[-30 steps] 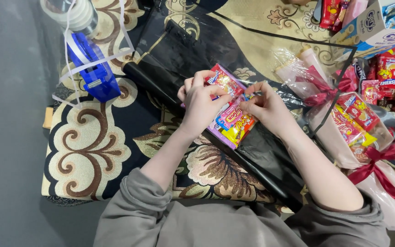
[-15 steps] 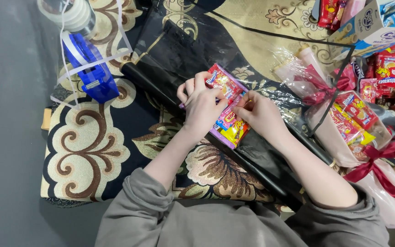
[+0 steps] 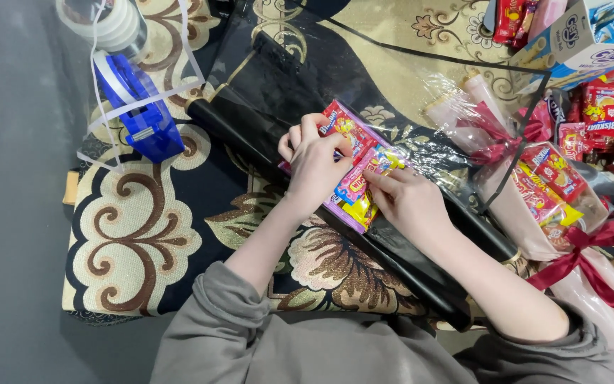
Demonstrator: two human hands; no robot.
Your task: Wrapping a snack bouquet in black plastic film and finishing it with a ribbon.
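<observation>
Hands at frame centre press a cluster of bright snack packets (image 3: 353, 171) onto black wrapping sheet (image 3: 300, 85): left hand (image 3: 315, 165) with fingers curled on top, right hand (image 3: 408, 203) pinching the packets' edge, seemingly holding them steady. Blue tape dispenser (image 3: 140, 114) sits upper left.

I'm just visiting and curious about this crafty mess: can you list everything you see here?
snack packets: a small bunch, pink, red and yellow, under both hands at centre
black wrapping roll: one, lying diagonally across the cloth
patterned cloth: one, dark with cream swirls, beneath everything
tape dispenser: one, blue, upper left
tape rolls: a stack, clear, top left
snack bouquets: two, pale pink wrap with dark red ribbons, right
loose snacks: many, mostly red, far right
box: one, white and blue, top right
grey sleeves: two, bottom
left hand: on the packets
right hand: on the packets
</observation>
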